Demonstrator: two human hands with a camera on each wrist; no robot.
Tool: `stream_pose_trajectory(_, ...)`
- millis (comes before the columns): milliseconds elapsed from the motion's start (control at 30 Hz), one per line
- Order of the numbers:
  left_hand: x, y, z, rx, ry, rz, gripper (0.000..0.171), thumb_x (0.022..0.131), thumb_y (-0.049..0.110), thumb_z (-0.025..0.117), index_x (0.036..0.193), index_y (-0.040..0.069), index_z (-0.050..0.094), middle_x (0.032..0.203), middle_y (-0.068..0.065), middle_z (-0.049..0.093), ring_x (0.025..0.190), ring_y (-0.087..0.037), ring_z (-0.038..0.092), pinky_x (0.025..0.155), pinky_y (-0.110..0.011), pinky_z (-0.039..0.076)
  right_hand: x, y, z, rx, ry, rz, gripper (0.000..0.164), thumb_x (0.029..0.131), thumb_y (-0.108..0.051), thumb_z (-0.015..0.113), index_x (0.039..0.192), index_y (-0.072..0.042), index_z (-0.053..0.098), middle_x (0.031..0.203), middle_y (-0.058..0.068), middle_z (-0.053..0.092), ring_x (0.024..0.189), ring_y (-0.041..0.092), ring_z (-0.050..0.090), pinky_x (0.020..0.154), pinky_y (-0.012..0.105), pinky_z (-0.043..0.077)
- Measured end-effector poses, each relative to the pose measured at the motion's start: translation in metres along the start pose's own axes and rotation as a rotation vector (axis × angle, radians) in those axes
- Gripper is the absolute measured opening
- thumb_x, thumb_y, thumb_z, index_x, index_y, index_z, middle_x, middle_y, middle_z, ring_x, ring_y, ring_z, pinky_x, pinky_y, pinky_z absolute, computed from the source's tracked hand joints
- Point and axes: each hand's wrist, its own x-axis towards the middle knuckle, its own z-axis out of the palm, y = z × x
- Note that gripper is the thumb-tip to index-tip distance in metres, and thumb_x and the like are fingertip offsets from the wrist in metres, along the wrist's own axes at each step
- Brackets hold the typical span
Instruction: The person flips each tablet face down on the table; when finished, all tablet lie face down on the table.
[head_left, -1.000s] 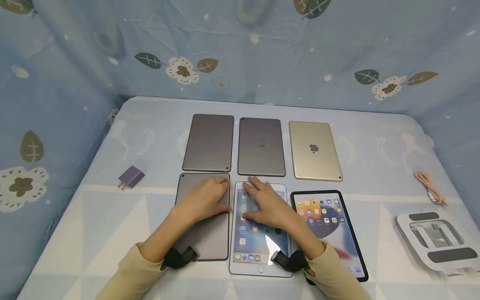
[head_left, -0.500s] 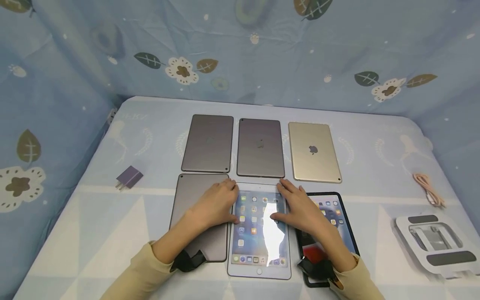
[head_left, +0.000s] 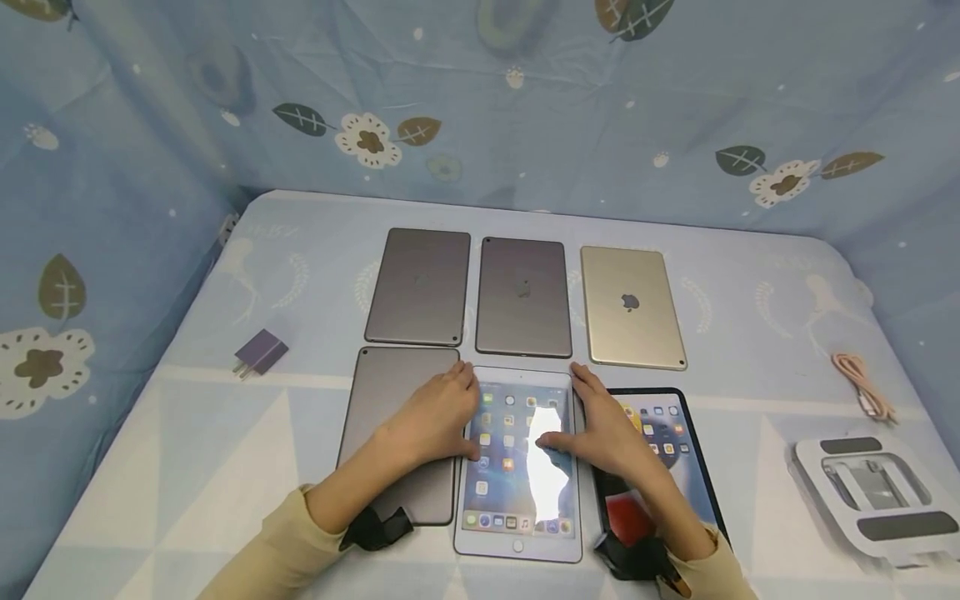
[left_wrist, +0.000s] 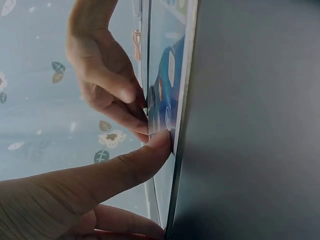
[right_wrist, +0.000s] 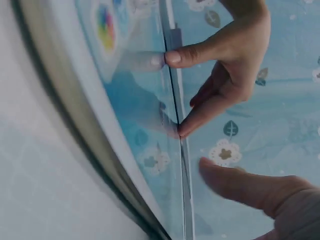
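A white-framed tablet (head_left: 491, 500) lies face up with its screen lit, in the middle of the near row. My left hand (head_left: 438, 412) touches its left edge, the thumb on the rim and the fingers toward the upper corner. The left hand partly covers a grey tablet (head_left: 401, 375) lying back up beside it. At the white tablet's right edge is my right hand (head_left: 609, 429), index fingertip near the upper corner and thumb reaching over the screen. In the right wrist view that thumb (right_wrist: 235, 185) appears apart from the glass. A black-framed tablet (head_left: 667, 417) lies partly hidden under the right forearm.
Behind lie two dark grey tablets (head_left: 418, 287) and a gold one (head_left: 633, 333), backs up. A purple charger plug (head_left: 261, 352) lies at left. A coiled pink cable (head_left: 862, 385) and a white folding stand (head_left: 873, 496) are at right. Patterned cloth (head_left: 525, 100) hangs behind.
The right hand has moved right, from over the white tablet's screen to its right edge. My left hand has shifted slightly right to the left edge. The tablets stay about where they were.
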Motion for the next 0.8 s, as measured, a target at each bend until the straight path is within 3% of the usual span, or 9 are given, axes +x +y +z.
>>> stream_pose_trajectory(167,0.000,-0.002,-0.002,0.004,-0.039,0.012,0.094,0.066,0.042,0.086,0.127,-0.020,0.050,0.137,-0.035,0.046,0.133,-0.045,0.042,0.109,-0.047,0.039,-0.002,0.002,-0.011,0.344,-0.058,0.006,0.081,0.082,-0.021,0.073,0.143,0.010,0.031,0.155,0.026,0.024,0.142,0.048,0.023,0.110,0.061,0.028)
stream_pose_trajectory(233,0.000,-0.002,-0.003,-0.011,-0.070,0.016,0.099,0.066,0.047,0.085,0.129,-0.020,0.047,0.140,-0.037,0.042,0.136,-0.046,0.038,0.111,-0.048,0.037,-0.004,0.002,-0.017,0.502,-0.097,-0.018,0.074,0.086,-0.014,0.067,0.145,0.009,0.028,0.153,0.027,0.028,0.140,0.048,0.029,0.108,0.059,0.033)
stream_pose_trajectory(333,-0.001,-0.001,-0.004,-0.035,-0.110,0.015,0.109,0.063,0.054,0.084,0.132,-0.020,0.043,0.143,-0.038,0.036,0.139,-0.047,0.031,0.113,-0.049,0.034,-0.008,0.001,-0.025,0.647,-0.141,-0.082,0.070,0.090,-0.007,0.061,0.147,0.007,0.024,0.146,0.032,0.037,0.130,0.047,0.045,0.100,0.049,0.047)
stream_pose_trajectory(400,-0.001,0.000,-0.005,-0.048,-0.122,0.014,0.113,0.061,0.057,0.084,0.134,-0.019,0.042,0.144,-0.038,0.034,0.139,-0.048,0.029,0.113,-0.049,0.032,-0.009,-0.001,-0.029,0.694,-0.161,-0.124,0.069,0.091,-0.005,0.059,0.148,0.006,0.022,0.142,0.033,0.042,0.122,0.045,0.054,0.093,0.040,0.054)
stream_pose_trajectory(500,-0.001,0.002,-0.004,-0.068,-0.107,0.012,0.113,0.060,0.055,0.085,0.134,-0.018,0.043,0.144,-0.038,0.035,0.139,-0.048,0.030,0.114,-0.048,0.031,-0.011,-0.004,-0.032,0.708,-0.156,-0.161,0.069,0.091,-0.002,0.058,0.148,0.007,0.021,0.141,0.033,0.043,0.120,0.039,0.057,0.091,0.030,0.054)
stream_pose_trajectory(667,0.001,0.008,-0.002,-0.130,-0.081,0.010,0.114,0.060,0.051,0.087,0.136,-0.018,0.040,0.146,-0.037,0.032,0.140,-0.047,0.029,0.115,-0.047,0.030,-0.012,-0.006,-0.034,0.683,-0.111,-0.164,0.067,0.091,0.001,0.058,0.148,0.007,0.024,0.143,0.032,0.042,0.119,0.026,0.061,0.090,0.024,0.053)
stream_pose_trajectory(800,0.003,0.014,0.001,-0.212,-0.083,0.031,0.114,0.064,0.046,0.087,0.140,-0.018,0.032,0.149,-0.037,0.024,0.141,-0.044,0.027,0.115,-0.044,0.030,-0.016,-0.008,-0.040,0.632,-0.052,-0.158,0.063,0.091,0.000,0.058,0.147,0.005,0.029,0.142,0.031,0.044,0.117,0.031,0.061,0.088,0.021,0.053)
